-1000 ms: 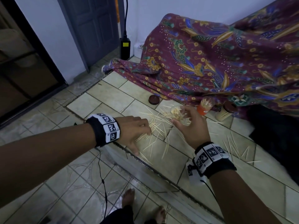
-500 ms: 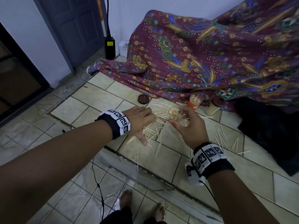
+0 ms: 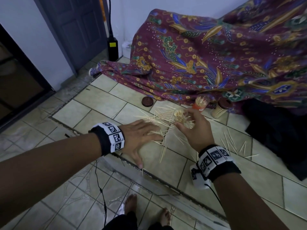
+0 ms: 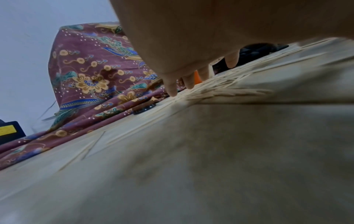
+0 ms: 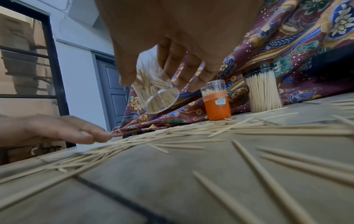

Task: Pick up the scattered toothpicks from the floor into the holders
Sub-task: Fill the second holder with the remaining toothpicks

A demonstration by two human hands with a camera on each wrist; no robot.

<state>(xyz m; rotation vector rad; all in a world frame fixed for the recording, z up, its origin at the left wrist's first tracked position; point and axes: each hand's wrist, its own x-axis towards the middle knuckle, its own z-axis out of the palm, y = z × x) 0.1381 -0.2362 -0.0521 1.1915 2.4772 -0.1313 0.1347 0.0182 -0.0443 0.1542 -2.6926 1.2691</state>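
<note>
Toothpicks (image 3: 157, 119) lie scattered on the pale tiled floor, with a smaller bunch (image 3: 232, 143) off to the right. My left hand (image 3: 146, 138) lies flat on the pile, its straight fingers (image 4: 188, 81) touching the toothpicks (image 4: 220, 86). My right hand (image 3: 191, 127) grips a clear holder (image 5: 155, 91), partly filled and tilted, just above the floor. Behind it an orange holder (image 5: 216, 100) and a full clear holder with a dark lid (image 5: 263, 92) stand upright by the cloth.
A brown lid (image 3: 147, 101) lies on the tiles left of the pile. A patterned maroon cloth (image 3: 199, 55) drapes down behind the holders, and a dark fabric (image 3: 274, 130) lies at the right. A metal floor strip (image 3: 157, 180) runs near my bare feet (image 3: 131, 203).
My left hand has gone from curled fingers to flat, spread fingers on the toothpick pile. The right hand still holds the clear holder in about the same place.
</note>
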